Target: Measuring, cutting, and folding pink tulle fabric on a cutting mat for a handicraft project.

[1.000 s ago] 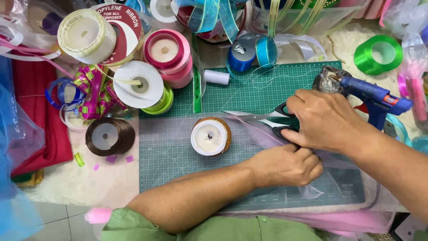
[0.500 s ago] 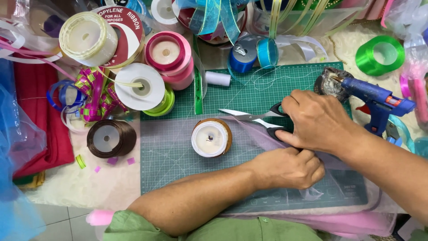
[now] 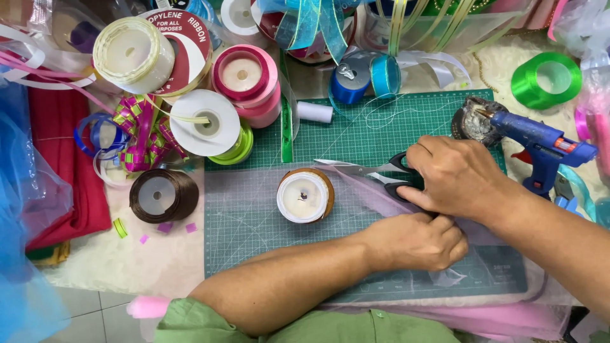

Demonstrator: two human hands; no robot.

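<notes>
My right hand grips black-handled scissors, blades parted and pointing left, over a strip of sheer pale pink fabric. The fabric lies across a green cutting mat. My left hand is closed, pressing the fabric down just below the scissors. A brown ribbon spool with a white core rests on the mat to the left of the blade tips.
A blue glue gun lies at the mat's right edge. Ribbon rolls crowd the back: cream, pink, white, dark brown, blue, green. Red cloth sits left.
The scissors have moved left along the pink fabric, blades opening wider. My left hand has stayed pressed on the fabric.
</notes>
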